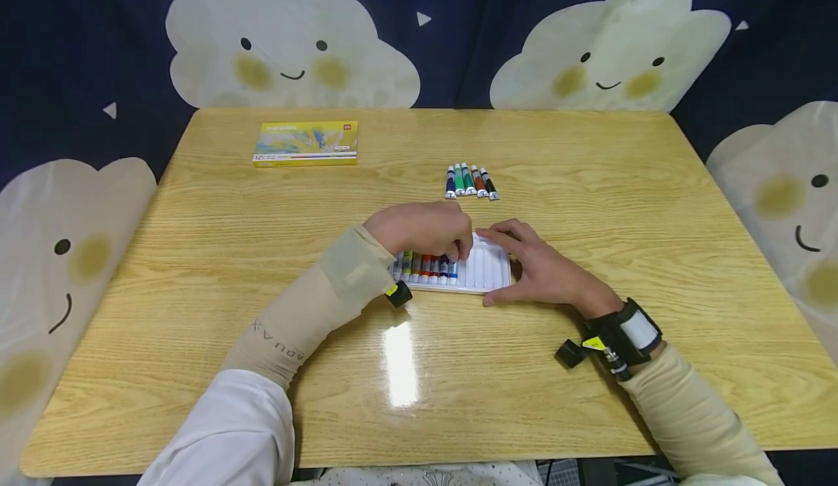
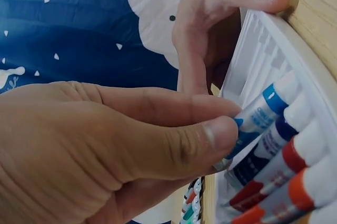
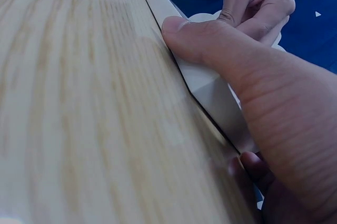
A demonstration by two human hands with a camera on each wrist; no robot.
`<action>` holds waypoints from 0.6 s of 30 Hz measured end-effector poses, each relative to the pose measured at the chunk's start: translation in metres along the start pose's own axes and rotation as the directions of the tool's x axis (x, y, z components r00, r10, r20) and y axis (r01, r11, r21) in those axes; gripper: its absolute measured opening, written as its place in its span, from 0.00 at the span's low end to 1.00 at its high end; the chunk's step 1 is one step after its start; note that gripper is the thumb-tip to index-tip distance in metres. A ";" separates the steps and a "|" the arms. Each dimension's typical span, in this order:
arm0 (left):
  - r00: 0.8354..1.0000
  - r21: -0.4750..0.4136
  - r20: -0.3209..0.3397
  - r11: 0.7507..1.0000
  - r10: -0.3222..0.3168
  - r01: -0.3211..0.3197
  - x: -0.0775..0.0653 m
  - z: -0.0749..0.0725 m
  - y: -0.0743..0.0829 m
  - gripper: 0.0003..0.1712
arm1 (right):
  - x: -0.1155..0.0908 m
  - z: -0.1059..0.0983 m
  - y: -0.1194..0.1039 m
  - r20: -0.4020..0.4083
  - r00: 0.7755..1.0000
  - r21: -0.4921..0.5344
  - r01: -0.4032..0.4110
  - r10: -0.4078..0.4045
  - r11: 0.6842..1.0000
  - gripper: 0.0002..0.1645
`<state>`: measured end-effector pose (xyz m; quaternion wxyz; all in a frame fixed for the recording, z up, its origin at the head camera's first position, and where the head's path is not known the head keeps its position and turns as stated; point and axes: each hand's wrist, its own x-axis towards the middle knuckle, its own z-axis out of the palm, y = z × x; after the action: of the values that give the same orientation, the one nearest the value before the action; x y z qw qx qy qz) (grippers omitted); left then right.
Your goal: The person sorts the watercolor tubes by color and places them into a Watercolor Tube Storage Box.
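On the table (image 1: 471,399), a yellow box (image 1: 305,144) is placed at the far left, and five loose tubes (image 1: 460,179) are laid beyond the hands; in the white tray (image 1: 487,268), the blue tube (image 2: 258,119) is neighboured closely by a dark blue tube (image 2: 267,149); the blue tube's lower end is located between the thumb and fingers of the left hand (image 1: 425,228), by which it is pinched; the tray's right end is gripped by the right hand (image 1: 546,271), its thumb and fingers being spread across opposite edges.

Wood-grain table (image 1: 196,253) under tray (image 1: 491,268), loose tubes (image 1: 468,180), box (image 1: 305,144)
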<state>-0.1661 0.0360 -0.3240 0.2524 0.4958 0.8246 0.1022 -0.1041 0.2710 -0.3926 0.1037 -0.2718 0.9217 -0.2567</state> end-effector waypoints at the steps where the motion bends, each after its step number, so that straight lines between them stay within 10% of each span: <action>1: 1.000 0.006 0.003 1.000 -0.001 0.001 0.000 0.000 0.001 0.11 | 0.000 0.000 0.000 0.001 1.000 -0.001 0.000 0.001 1.000 0.63; 18: 1.000 0.042 0.011 0.999 -0.011 0.011 -0.001 0.002 0.008 0.15 | 0.000 0.000 -0.001 0.000 1.000 0.008 -0.004 0.004 1.000 0.62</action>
<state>-0.1590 0.0388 -0.3218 0.2473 0.4970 0.8279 0.0806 -0.1041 0.2704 -0.3922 0.1051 -0.2696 0.9212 -0.2600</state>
